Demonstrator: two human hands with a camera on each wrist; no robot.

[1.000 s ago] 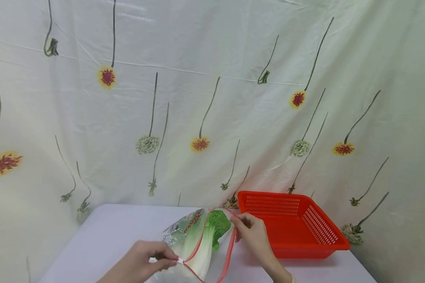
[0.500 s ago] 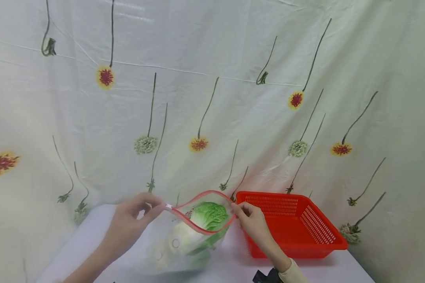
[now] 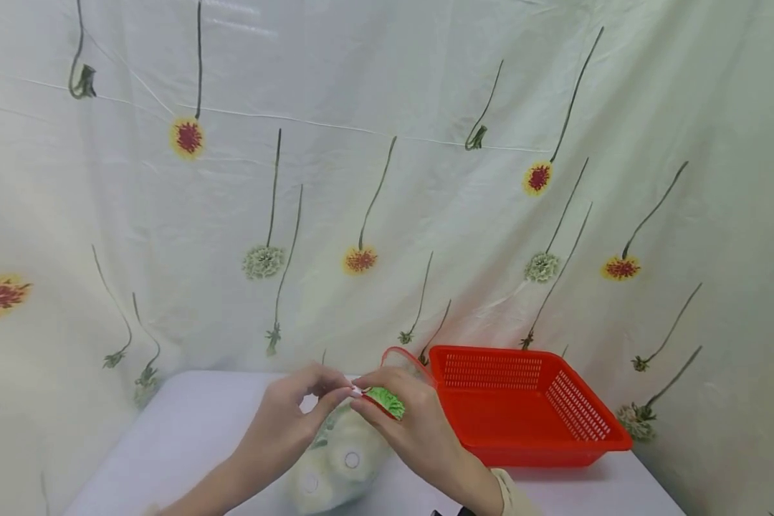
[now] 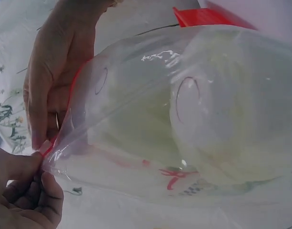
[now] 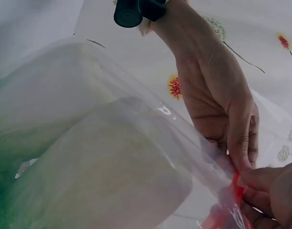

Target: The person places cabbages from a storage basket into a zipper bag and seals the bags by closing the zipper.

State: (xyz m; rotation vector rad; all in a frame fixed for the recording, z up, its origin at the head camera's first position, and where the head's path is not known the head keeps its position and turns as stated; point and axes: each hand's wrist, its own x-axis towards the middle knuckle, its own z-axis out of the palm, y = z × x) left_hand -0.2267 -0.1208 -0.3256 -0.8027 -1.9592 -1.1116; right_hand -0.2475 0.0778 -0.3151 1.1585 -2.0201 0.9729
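Note:
A clear zip bag (image 3: 400,350) with a red zip edge holds pale, leafy green cabbages (image 3: 387,401). Two rounded stem ends face me through the plastic. My left hand (image 3: 297,412) pinches one corner of the bag's mouth. Right beside it, the thumb and fingers of my right hand (image 3: 419,423) pinch the red edge at the white slider (image 3: 357,392). Both hands' fingertips meet there, partly covering the slider. In the left wrist view the bag (image 4: 131,179) stretches away from the fingers. Beyond the right hand, the red edge still bows apart in a loop.
A red plastic basket (image 3: 532,455) with slotted sides stands on the white table (image 3: 213,408), right of the bag. Behind the table hangs a pale curtain (image 3: 335,301) printed with flowers.
The bag was lifted and its mouth tipped up. My right hand left the mouth's far right corner and moved left to the slider beside my left hand, which shifted right in the last half second.

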